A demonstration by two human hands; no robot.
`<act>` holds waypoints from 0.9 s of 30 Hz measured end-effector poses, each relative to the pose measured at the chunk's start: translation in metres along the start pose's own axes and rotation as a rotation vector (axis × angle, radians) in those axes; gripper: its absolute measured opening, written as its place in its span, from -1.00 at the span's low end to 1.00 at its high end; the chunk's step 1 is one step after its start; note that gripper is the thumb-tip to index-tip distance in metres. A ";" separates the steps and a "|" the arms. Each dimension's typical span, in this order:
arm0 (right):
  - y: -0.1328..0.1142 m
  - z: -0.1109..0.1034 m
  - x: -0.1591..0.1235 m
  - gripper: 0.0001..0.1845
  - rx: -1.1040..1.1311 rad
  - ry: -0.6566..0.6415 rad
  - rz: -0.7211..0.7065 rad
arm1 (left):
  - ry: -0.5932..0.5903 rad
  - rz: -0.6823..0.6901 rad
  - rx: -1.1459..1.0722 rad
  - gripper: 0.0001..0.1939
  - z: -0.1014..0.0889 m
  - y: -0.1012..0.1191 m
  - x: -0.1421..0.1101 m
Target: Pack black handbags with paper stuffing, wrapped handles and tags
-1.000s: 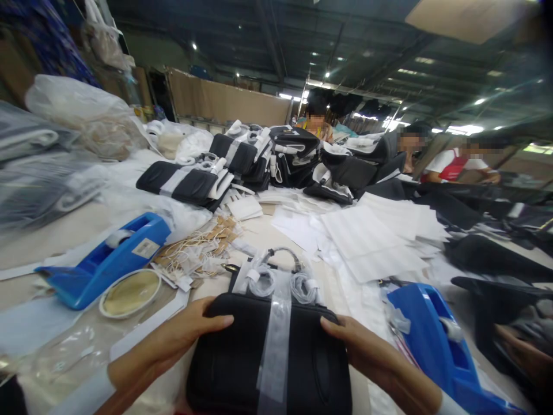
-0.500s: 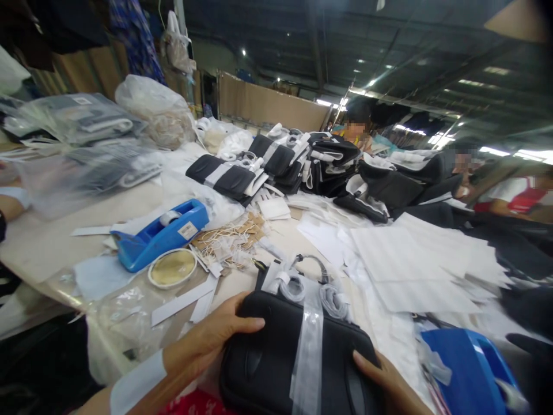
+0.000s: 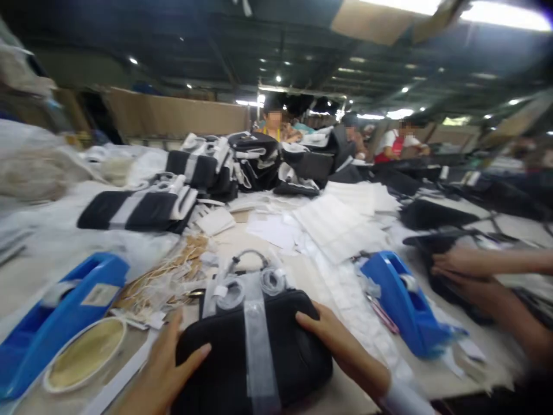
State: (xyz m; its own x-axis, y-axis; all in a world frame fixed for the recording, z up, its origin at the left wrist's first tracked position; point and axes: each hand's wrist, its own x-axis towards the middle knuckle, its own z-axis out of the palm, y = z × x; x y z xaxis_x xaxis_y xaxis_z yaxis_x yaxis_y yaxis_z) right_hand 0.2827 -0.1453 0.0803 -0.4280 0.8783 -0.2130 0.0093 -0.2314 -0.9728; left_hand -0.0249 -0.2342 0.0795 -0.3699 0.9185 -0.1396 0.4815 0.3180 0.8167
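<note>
A black padded bag (image 3: 216,357) with a clear tape band (image 3: 258,346) down its middle stands tilted in front of me. Coiled grey straps (image 3: 231,294) wrapped in plastic stick up behind its top edge, along with a looped handle. My left hand (image 3: 166,363) grips the bag's left side, thumb on the front face. On the upper right side, my right hand (image 3: 326,328) holds it the same way, its fingers hidden behind. Left of the bag lie a roll of tape (image 3: 86,354) and a blue tape dispenser (image 3: 64,314).
A second blue tape dispenser (image 3: 401,305) stands at right, beside a co-worker's hands (image 3: 466,271) on black material. Brown tags with strings (image 3: 166,274) lie behind the bag. White foam sheets (image 3: 341,225) and stacks of taped black bags (image 3: 129,210) cover the far table. Several people sit beyond.
My view has swung right, bringing a co-worker's hands into sight. The black bag remains between my hands, and my right hand now sits higher on its side.
</note>
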 end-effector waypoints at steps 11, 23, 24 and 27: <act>0.014 -0.006 -0.051 -0.52 -0.192 0.327 -0.115 | -0.478 1.044 0.451 -0.60 0.096 0.151 0.073; 0.036 -0.032 -0.048 -0.32 0.420 0.404 0.041 | -0.974 1.097 0.691 -0.53 0.160 0.173 0.097; 0.037 -0.033 -0.046 -0.28 0.440 0.382 0.054 | -0.975 1.093 0.695 -0.52 0.160 0.173 0.098; 0.034 -0.031 -0.044 -0.21 0.399 0.328 0.116 | -0.988 1.066 0.717 -0.51 0.159 0.171 0.101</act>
State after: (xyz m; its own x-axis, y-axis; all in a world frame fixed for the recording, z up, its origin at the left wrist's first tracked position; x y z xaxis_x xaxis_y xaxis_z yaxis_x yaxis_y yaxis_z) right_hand 0.3297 -0.1794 0.0534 -0.1385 0.9075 -0.3965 -0.3327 -0.4197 -0.8445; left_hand 0.1465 -0.0496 0.1158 0.8492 0.4761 -0.2285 0.5278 -0.7507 0.3972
